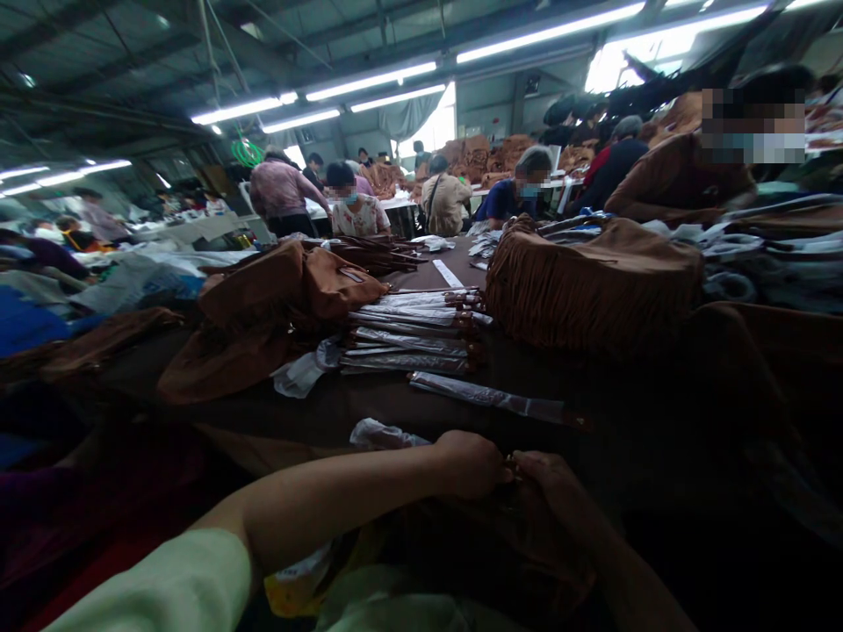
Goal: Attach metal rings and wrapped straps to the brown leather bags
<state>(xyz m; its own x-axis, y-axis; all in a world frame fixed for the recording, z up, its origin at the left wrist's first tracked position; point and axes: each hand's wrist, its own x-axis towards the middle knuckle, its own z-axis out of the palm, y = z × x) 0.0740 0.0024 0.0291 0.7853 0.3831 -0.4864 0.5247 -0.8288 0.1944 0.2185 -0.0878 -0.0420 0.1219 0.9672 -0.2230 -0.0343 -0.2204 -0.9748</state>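
My left hand (471,463) is closed, fingers curled on the end of a brown strap in a clear plastic sleeve (388,434), whose wrapped end shows to the left behind my forearm. My right hand (550,483) pinches right beside it at a small metal fitting (510,468). Brown suede-like material, seemingly a bag (536,549), hangs dark below that hand; its shape is hard to make out. Just beyond my hands lies one plastic-sleeved strap (487,395). Farther on is a stack of similar wrapped straps (412,338), metal fittings at their right ends.
Brown bags (263,294) are piled left of the stack, and a fringed brown bag (593,281) stands to the right on the dark table (369,399). Crumpled plastic (306,373) lies by the stack. Several people work at tables beyond; one person (698,167) is close at right.
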